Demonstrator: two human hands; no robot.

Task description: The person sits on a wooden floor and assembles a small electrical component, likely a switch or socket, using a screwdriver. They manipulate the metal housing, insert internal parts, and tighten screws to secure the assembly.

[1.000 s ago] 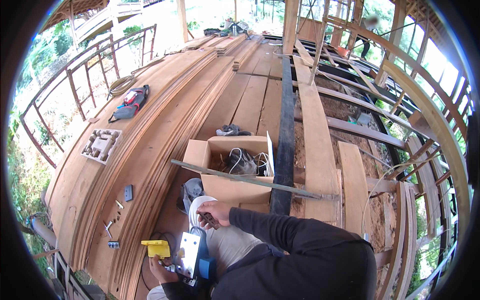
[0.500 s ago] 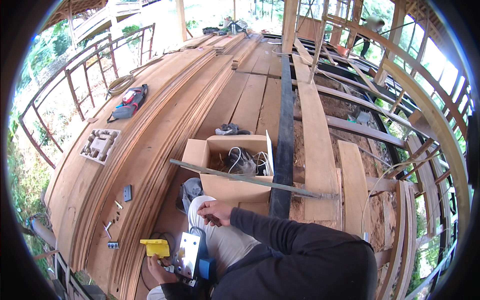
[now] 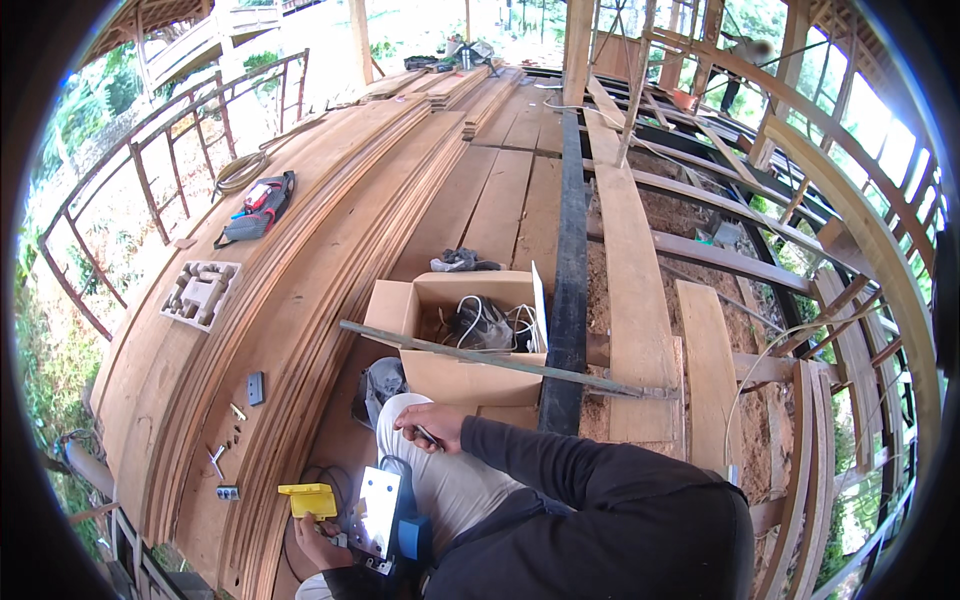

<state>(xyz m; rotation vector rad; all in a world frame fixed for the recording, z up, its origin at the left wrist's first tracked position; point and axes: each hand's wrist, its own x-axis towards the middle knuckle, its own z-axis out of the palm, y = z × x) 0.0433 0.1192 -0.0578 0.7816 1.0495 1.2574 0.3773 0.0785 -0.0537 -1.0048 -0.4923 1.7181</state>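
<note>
My right hand (image 3: 436,428) is closed over my light-coloured trouser knee, around a small dark tool (image 3: 427,436) with a pale glint. Its exact kind is too small to tell. Low on the left, my left hand (image 3: 318,547) has its fingers curled beside the metal base of a blue power tool (image 3: 412,535). What they pinch, if anything, is unclear. The power tool lies by my leg with its shiny metal plate (image 3: 377,510) facing up. Just beyond the left fingers is an open yellow plastic case (image 3: 308,500); whether they touch it cannot be told.
An open cardboard box (image 3: 470,375) holds cables and a bag, with a long thin bar (image 3: 480,358) across it. Stacked planks (image 3: 330,270) carry small metal parts (image 3: 228,492), a dark block (image 3: 256,388) and a moulded tray (image 3: 200,295). Open joists (image 3: 720,255) lie right; someone stands far off.
My right hand has turned slightly, and the dark tool in it shows more. The left fingers and the yellow case have shifted a little.
</note>
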